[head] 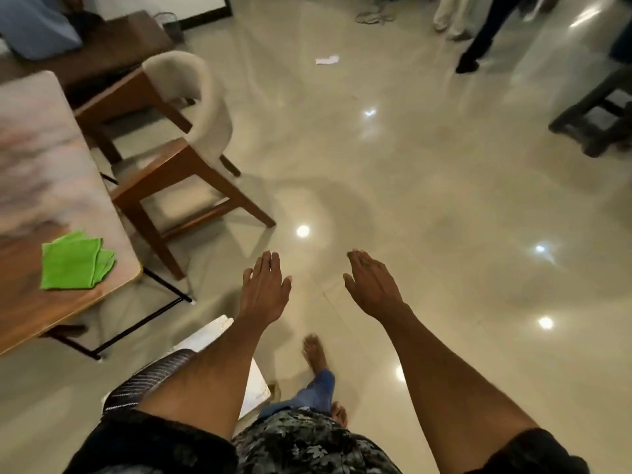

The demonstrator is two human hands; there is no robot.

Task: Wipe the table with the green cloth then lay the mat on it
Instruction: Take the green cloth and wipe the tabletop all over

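Note:
A folded green cloth [73,263] lies near the corner of the wooden table [41,313] at the left edge of the view. My left hand [265,287] and my right hand [371,285] are both stretched out over the floor, fingers straight, holding nothing. Both hands are well to the right of the table and apart from the cloth. A dark striped thing [143,381] shows under my left forearm on a white stool; I cannot tell whether it is the mat.
Two wooden chairs with pale cushions [178,155] stand beside the table. A white stool [253,388] is by my left leg. Glossy tiled floor [410,200] spreads ahead. People's legs [478,35] stand at the far right; a dark bench [595,114] is at the right edge.

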